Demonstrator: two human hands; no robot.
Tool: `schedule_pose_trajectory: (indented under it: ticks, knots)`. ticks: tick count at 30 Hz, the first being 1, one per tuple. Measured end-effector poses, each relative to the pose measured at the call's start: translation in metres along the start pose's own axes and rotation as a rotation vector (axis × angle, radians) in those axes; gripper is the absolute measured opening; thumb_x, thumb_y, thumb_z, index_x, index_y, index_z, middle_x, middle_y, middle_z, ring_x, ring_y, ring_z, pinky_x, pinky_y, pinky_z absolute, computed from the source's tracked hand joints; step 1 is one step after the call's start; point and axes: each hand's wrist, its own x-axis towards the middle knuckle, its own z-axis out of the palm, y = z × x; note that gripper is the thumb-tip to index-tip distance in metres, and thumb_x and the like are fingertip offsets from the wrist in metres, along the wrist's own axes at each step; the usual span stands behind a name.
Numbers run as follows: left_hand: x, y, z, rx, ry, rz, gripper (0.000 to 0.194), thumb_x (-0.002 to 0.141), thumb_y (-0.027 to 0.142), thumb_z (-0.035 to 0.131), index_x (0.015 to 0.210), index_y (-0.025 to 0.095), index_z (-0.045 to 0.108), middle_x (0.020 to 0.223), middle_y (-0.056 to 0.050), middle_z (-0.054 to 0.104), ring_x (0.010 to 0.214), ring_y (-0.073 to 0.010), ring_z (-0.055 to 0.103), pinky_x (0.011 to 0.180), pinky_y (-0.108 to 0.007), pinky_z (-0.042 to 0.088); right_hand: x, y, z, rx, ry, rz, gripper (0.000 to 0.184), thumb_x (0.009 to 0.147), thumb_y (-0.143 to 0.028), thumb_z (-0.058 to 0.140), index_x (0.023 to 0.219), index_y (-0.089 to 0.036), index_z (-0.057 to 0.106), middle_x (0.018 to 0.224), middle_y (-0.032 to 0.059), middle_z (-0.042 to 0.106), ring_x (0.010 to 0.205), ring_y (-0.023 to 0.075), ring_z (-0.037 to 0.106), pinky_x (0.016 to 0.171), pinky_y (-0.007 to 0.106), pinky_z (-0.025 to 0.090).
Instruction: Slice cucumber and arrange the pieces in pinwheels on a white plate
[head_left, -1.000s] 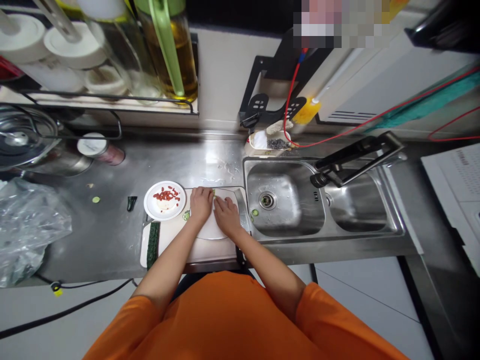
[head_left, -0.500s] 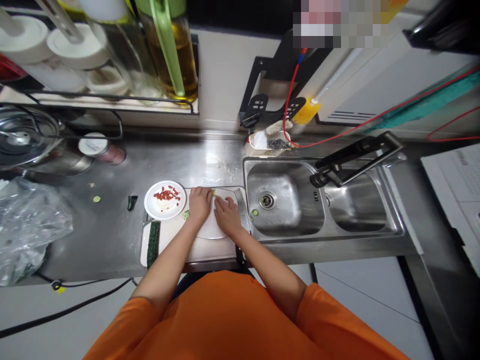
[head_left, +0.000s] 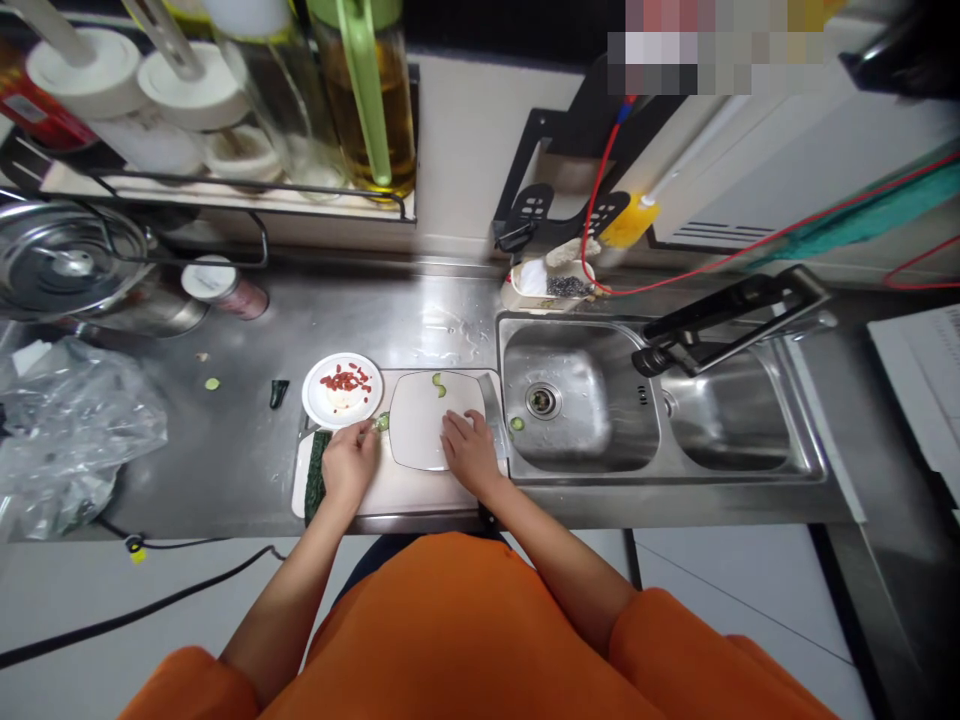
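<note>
My left hand [head_left: 351,465] is pinched at the fingertips on a cucumber slice [head_left: 383,422] from a small group beside the plate. My right hand [head_left: 471,452] rests with spread fingers on the right part of a white squarish plate [head_left: 412,440]. Near that plate's far edge lie a few thin cucumber pieces [head_left: 439,386]. The plate sits on a white cutting board [head_left: 405,492]. A knife [head_left: 495,420] lies along the board's right end, partly hidden. A length of dark green cucumber [head_left: 315,478] lies at the board's left end, partly behind my left wrist.
A round white plate [head_left: 343,412] with red berries overlaps the board's far left corner. A cucumber end [head_left: 279,393] and a plastic bag [head_left: 82,430] lie farther left. To the right is a double sink [head_left: 577,468] with a black faucet [head_left: 705,315].
My left hand has moved left and nearer, off the plate to the slices beside it. My right hand has drawn back slightly. The cucumber pieces on the plate are now uncovered.
</note>
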Motion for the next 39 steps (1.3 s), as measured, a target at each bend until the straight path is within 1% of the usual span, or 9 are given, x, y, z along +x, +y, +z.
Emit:
schedule_pose_trajectory:
  ticks: [6,11,18,22,25,28,34,37,39]
  knots:
    - [0.0,0.009,0.007,0.094,-0.044,-0.064,0.033,0.083,0.038,0.052,0.106,0.02,0.067,0.095,-0.01,0.068,0.084,-0.0219,0.06,0.076,-0.03,0.042,-0.005,-0.005,-0.001,-0.005,0.005,-0.024,0.032,0.092,-0.026,0.043,0.117,-0.017,0.059,0.124,0.0103,0.057,0.116,0.0294,0.036,0.088,0.043,0.037]
    - [0.003,0.011,0.011,0.104,-0.063,-0.114,0.03,0.083,0.038,0.051,0.099,0.02,0.068,0.091,-0.01,0.068,0.081,-0.0222,0.061,0.072,-0.03,0.041,-0.008,-0.007,-0.003,-0.006,-0.019,-0.023,0.031,0.092,-0.026,0.043,0.117,-0.018,0.06,0.125,0.0098,0.056,0.116,0.0297,0.036,0.088,0.043,0.037]
    - [0.003,0.01,0.006,-0.169,-0.056,-0.201,0.022,0.077,0.037,0.056,0.085,0.02,0.067,0.078,-0.003,0.068,0.072,-0.0163,0.059,0.071,-0.027,0.042,-0.009,-0.007,-0.005,0.071,-0.05,0.013,0.029,0.09,-0.023,0.046,0.114,-0.019,0.061,0.124,0.0106,0.057,0.116,0.0291,0.037,0.088,0.043,0.037]
    - [0.006,0.014,-0.002,-0.402,-0.069,-0.303,0.024,0.069,0.037,0.062,0.084,0.019,0.067,0.074,-0.001,0.067,0.068,-0.0137,0.057,0.069,-0.025,0.042,-0.001,-0.006,-0.004,0.268,-0.013,0.031,0.024,0.087,-0.019,0.048,0.104,-0.018,0.065,0.112,0.0097,0.064,0.106,0.0238,0.048,0.09,0.041,0.037]
    - [0.009,0.025,-0.006,-0.631,-0.162,-0.317,0.029,0.064,0.038,0.065,0.083,0.016,0.065,0.071,-0.001,0.066,0.064,-0.0118,0.056,0.066,-0.023,0.042,0.012,-0.007,-0.007,0.461,0.041,0.039,0.022,0.085,-0.019,0.051,0.1,-0.018,0.067,0.097,0.0075,0.069,0.094,0.0192,0.056,0.093,0.039,0.036]
    - [0.011,0.042,-0.004,-0.827,-0.305,-0.308,0.032,0.06,0.039,0.069,0.081,0.015,0.065,0.072,-0.002,0.067,0.064,-0.0114,0.056,0.065,-0.023,0.041,0.028,-0.01,-0.015,0.618,0.06,0.143,0.02,0.083,-0.026,0.057,0.098,-0.021,0.069,0.094,0.0048,0.07,0.095,0.0194,0.057,0.09,0.036,0.038]
    - [0.011,0.066,0.006,-1.028,-0.493,-0.319,0.033,0.056,0.037,0.075,0.078,0.015,0.067,0.077,-0.005,0.069,0.066,-0.0119,0.058,0.063,-0.022,0.043,0.048,-0.01,-0.034,0.853,-0.07,0.292,0.013,0.076,-0.026,0.06,0.079,-0.019,0.069,0.078,0.0012,0.067,0.077,0.0152,0.059,0.073,0.027,0.042]
    - [0.011,0.068,0.009,-1.085,-0.561,-0.399,0.033,0.059,0.036,0.076,0.081,0.014,0.066,0.075,-0.004,0.068,0.058,-0.0078,0.055,0.054,-0.018,0.039,0.049,-0.005,-0.038,0.917,-0.109,0.302,0.012,0.074,-0.025,0.058,0.071,-0.018,0.067,0.07,-0.0002,0.064,0.071,0.0132,0.057,0.07,0.026,0.041]
    - [0.012,0.068,0.011,-1.124,-0.625,-0.525,0.033,0.064,0.038,0.074,0.083,0.013,0.064,0.074,-0.004,0.068,0.055,-0.0069,0.055,0.048,-0.016,0.037,0.048,-0.002,-0.04,0.945,-0.121,0.315,0.013,0.074,-0.026,0.057,0.071,-0.018,0.066,0.07,-0.0007,0.064,0.07,0.0127,0.056,0.069,0.025,0.041]
